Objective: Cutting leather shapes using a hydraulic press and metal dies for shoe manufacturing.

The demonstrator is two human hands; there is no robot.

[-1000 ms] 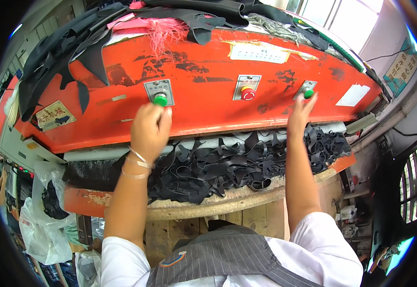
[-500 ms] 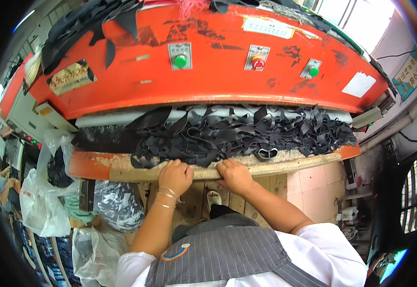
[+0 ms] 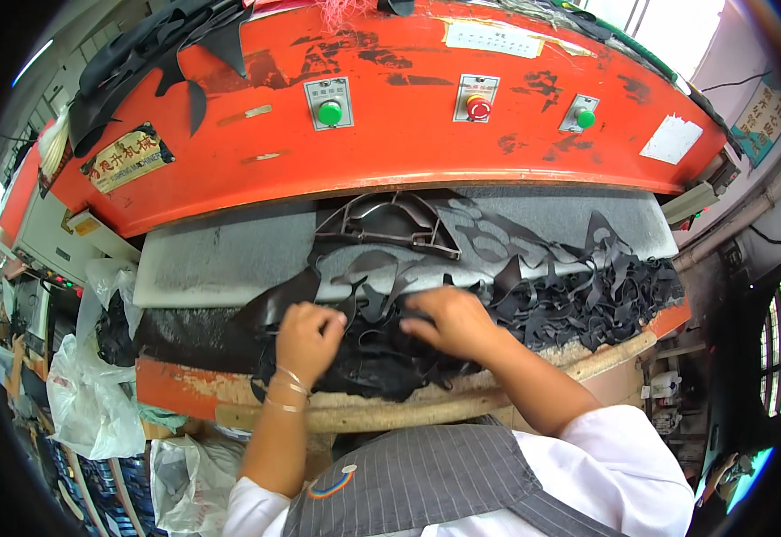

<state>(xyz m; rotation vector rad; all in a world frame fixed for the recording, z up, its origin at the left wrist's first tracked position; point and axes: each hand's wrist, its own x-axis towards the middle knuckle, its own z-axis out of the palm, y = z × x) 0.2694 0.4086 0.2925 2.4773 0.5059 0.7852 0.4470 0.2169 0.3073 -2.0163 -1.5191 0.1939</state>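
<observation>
My left hand (image 3: 308, 338) and my right hand (image 3: 448, 320) rest on a heap of black leather offcuts (image 3: 507, 304) lying on the bed of an orange cutting press (image 3: 408, 125). The left hand's fingers curl around a black piece at the heap's left. The right hand lies flat on the scraps, fingers pointing left. Behind the hands a metal cutting die (image 3: 388, 224) sits on a grey sheet (image 3: 220, 255) under the press head. Two green buttons (image 3: 329, 112) (image 3: 585, 117) and a red button (image 3: 477, 106) sit on the press front.
A worn wooden edge (image 3: 390, 413) runs along the front of the bed. Plastic bags (image 3: 95, 394) hang at the left, some holding dark scraps. More black cut pieces (image 3: 157, 54) lie on top of the press at the upper left. A window is at the upper right.
Both hands left the green buttons, dropped to the front edge, then moved onto the scrap heap. The press head has risen, uncovering the grey sheet and die.
</observation>
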